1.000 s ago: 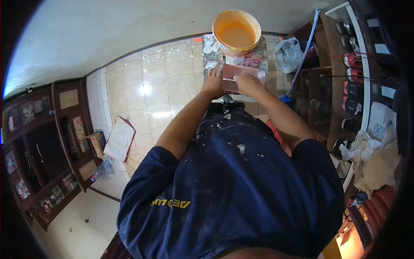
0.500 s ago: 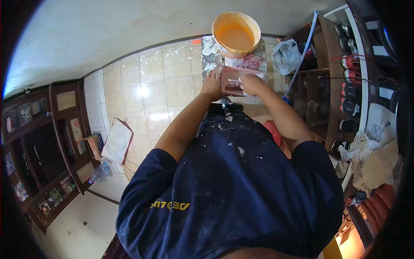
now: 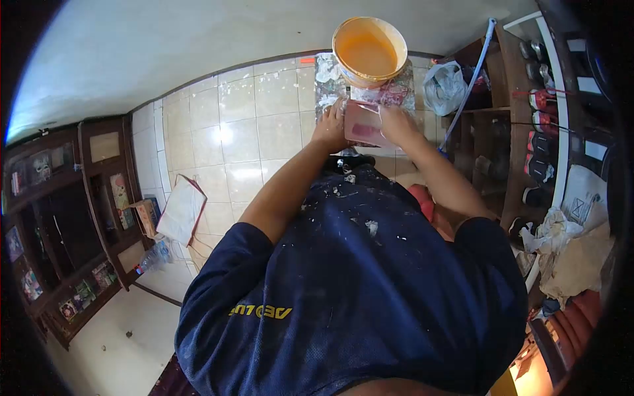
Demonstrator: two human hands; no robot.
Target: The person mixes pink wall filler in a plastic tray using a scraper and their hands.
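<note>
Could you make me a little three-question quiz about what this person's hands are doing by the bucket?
1. True or false: both hands grip the clear plastic container.
2. What colour is the liquid in the bucket? A) orange B) blue C) green
3. Fill in: the bucket stands on a patterned ____ laid over the tiled floor.

Key: 1 true, the left hand and right hand hold its two sides. 2 A. 3 sheet.

Glossy cream floor tiles [image 3: 244,132] catch a bright glare beside a plain pale wall [image 3: 165,46]. Left of the tiles stands a dark wooden cabinet [image 3: 79,218]; opposite it, shoe-filled wooden shelves [image 3: 528,125].
</note>
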